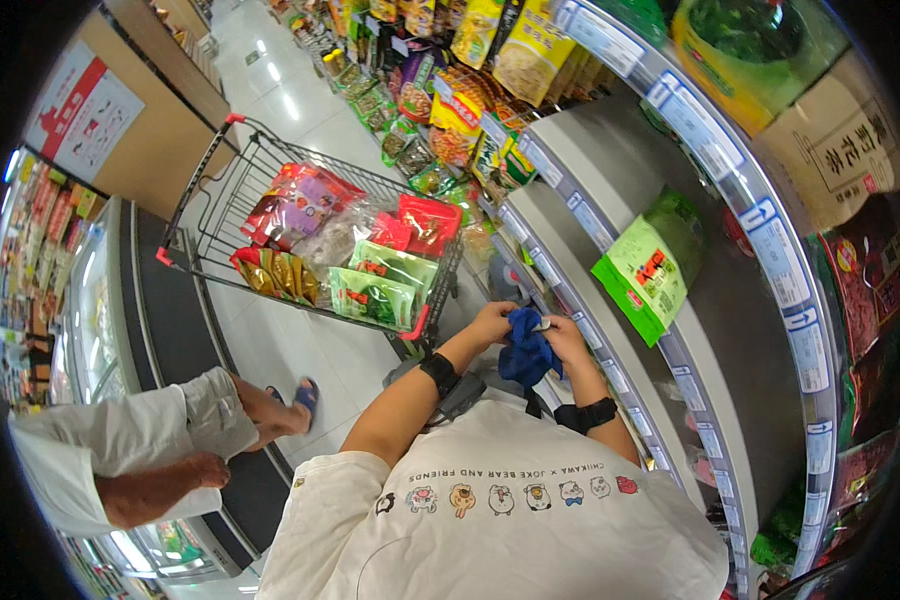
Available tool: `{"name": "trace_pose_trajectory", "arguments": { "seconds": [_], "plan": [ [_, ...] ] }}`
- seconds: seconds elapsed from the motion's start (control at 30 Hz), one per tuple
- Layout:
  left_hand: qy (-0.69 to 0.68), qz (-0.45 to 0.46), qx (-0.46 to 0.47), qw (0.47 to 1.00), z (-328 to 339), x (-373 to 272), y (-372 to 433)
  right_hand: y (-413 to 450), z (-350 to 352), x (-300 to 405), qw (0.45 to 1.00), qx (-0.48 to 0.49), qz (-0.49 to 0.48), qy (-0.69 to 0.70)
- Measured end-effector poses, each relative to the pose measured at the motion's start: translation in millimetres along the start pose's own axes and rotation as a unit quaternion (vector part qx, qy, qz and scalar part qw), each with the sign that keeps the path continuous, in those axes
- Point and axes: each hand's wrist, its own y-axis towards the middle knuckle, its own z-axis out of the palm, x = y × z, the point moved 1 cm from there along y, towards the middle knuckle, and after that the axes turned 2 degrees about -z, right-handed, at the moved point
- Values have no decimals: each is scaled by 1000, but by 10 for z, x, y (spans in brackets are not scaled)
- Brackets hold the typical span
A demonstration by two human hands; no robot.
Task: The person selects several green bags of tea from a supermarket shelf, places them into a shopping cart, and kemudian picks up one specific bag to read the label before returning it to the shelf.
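Observation:
My left hand point(493, 324) and my right hand point(566, 343) grip a crumpled blue cloth point(526, 349) between them, in front of my chest. A small whitish tag or edge shows on the cloth by the right hand. Beyond my hands stands a wire shopping cart point(217, 191) with red corner pieces. It holds red and purple packets point(300, 204), gold-brown packets point(276, 275), red packets point(429, 223) and green packets point(373, 297). One green packet point(649, 270) leans over the edge of a grey shelf, to the right of my hands.
Grey shelves point(607, 135) with price labels curve along my right. Packaged foods point(457, 112) hang at the aisle's far side. A person in light shorts point(210, 412) and blue sandals stands at left, beside a freezer case point(172, 300). Tiled floor point(315, 345) shows between.

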Motion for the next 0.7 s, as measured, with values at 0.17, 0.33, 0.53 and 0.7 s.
{"name": "trace_pose_trajectory", "arguments": {
  "seconds": [0.17,0.33,0.53,0.7],
  "plan": [
    [103,0,-64,993,-508,-181,-112,368,383,18,985,47,-54,-157],
    [116,-13,-176,977,-1308,112,-145,742,1006,197,938,-1,-137,-319],
    [84,-35,-386,918,-2464,-10,-652,1047,1877,430,851,127,-121,-495],
    [325,-92,-452,825,-3228,211,-817,1148,2300,158,819,136,-67,-554]
  ]
}}
